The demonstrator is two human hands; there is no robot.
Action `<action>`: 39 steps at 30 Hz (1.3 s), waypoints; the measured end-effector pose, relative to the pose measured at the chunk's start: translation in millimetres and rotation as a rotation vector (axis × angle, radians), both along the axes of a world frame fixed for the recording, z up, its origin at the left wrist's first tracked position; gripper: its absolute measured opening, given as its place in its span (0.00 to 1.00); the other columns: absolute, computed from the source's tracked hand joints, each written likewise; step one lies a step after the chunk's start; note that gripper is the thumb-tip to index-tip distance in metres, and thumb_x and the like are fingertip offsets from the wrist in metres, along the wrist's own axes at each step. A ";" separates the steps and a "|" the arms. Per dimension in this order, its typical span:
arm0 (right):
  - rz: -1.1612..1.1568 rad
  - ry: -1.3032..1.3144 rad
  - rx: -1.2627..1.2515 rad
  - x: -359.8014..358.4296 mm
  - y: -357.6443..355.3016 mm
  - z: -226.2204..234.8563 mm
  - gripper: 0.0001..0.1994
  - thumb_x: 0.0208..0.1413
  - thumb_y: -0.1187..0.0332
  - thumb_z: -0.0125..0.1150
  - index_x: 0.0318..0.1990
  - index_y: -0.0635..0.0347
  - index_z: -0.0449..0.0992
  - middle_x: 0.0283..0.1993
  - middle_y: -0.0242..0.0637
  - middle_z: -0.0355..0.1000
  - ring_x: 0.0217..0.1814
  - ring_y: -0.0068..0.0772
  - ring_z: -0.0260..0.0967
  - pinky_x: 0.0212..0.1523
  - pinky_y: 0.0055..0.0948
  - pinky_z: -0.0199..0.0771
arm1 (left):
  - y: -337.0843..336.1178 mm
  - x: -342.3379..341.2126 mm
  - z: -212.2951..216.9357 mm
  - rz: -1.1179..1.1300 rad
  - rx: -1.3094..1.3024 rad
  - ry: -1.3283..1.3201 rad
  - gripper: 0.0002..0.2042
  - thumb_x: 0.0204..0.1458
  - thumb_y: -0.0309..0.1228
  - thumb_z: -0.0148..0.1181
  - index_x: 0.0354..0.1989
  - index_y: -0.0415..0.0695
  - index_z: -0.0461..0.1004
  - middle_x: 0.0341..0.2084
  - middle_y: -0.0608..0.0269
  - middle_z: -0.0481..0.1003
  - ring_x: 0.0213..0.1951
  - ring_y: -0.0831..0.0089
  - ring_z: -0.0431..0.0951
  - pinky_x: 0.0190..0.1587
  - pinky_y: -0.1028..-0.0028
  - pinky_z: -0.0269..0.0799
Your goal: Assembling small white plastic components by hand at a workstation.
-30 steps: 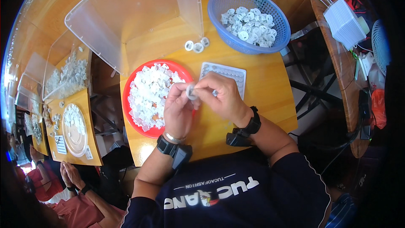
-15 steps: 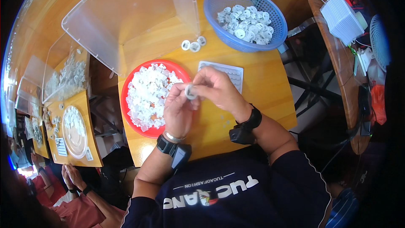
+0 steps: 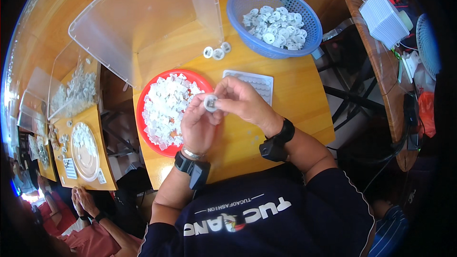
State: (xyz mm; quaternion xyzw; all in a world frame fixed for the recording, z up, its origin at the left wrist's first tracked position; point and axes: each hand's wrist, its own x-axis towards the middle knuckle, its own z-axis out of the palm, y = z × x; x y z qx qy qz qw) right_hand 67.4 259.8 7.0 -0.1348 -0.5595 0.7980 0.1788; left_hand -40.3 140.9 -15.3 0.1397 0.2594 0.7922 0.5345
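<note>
Between both hands, above the table's middle, is a small round white plastic piece with a dark centre. My left hand pinches its left side, and my right hand grips its right edge with thumb and fingers. Left of the hands, partly behind the left one, a red round tray holds a heap of small white and clear plastic parts. Just beyond my right hand lies a white tray with rows of round hollows. Three similar round pieces rest farther back.
A blue perforated basket of round white parts stands at the back right. A large clear plastic bin lies open at the back left. A co-worker's clasped hands are by another table at left. A side table stands at right.
The round piece has turned so its face with the dark centre shows more, and both hands have shifted slightly left with it. The view has moved a little.
</note>
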 end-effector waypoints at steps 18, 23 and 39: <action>-0.006 -0.112 -0.019 -2.3 0.5 -4.7 0.07 0.58 0.73 0.59 0.39 0.62 0.68 0.28 0.32 0.73 0.26 0.21 0.73 0.26 0.20 0.71 | -1.6 6.9 2.0 0.057 -0.141 0.096 0.07 0.61 0.30 0.47 0.43 0.42 0.69 0.28 0.64 0.73 0.29 0.77 0.70 0.35 0.77 0.64; -0.017 -0.138 0.035 -2.6 0.6 -1.9 0.05 0.59 0.73 0.57 0.39 0.63 0.68 0.27 0.32 0.72 0.26 0.21 0.73 0.28 0.21 0.72 | -0.7 6.3 -2.9 0.059 -0.143 0.120 0.08 0.61 0.32 0.49 0.43 0.42 0.68 0.29 0.63 0.73 0.29 0.76 0.70 0.33 0.77 0.65; -0.160 -0.065 0.226 -5.8 -13.8 -1.7 0.06 0.60 0.72 0.60 0.40 0.68 0.78 0.27 0.32 0.73 0.24 0.18 0.70 0.24 0.21 0.71 | -1.9 4.0 -9.5 0.006 -0.084 0.057 0.09 0.62 0.35 0.50 0.43 0.42 0.67 0.32 0.64 0.73 0.31 0.75 0.72 0.34 0.76 0.66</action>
